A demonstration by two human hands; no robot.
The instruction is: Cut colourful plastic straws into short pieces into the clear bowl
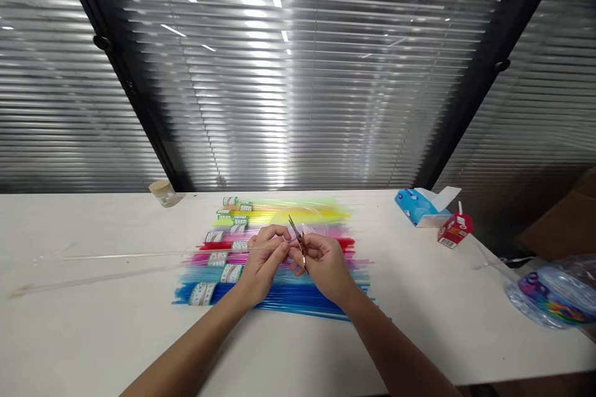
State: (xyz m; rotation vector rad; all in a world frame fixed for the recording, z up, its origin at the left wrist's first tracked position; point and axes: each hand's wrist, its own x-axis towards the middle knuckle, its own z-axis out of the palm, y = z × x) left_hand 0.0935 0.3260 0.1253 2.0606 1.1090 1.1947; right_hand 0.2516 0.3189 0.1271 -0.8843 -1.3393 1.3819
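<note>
Forearms enter from the bottom edge and converge over the table (93,335), a white top. Small scissors (298,242) are seen between the hands: thin metal blades, slightly parted, tips pointing up and away, copper-toned handles. They are held in the right hand (326,263), fingers curled around the handles. A clear strip (139,254), thin and long, is pinched in the left hand (263,260) and runs leftward across the table; its end lies at the blades. A second clear strip (93,278) lies just below it, on the table.

Beneath both hands, bundles of straws (298,294) are laid in rows, green and yellow at the far side, then red and pink, blue nearest; each bundle carries a paper band at its left end. Noted further: a small jar (162,192) at the far edge, a blue tissue box (421,206) and a red carton (455,229) to the right, a plastic bag (554,291) at the right edge. Closed blinds (298,87) fill the background behind black frames.

Both wrists are held level, hands touching, thumbs uppermost.
</note>
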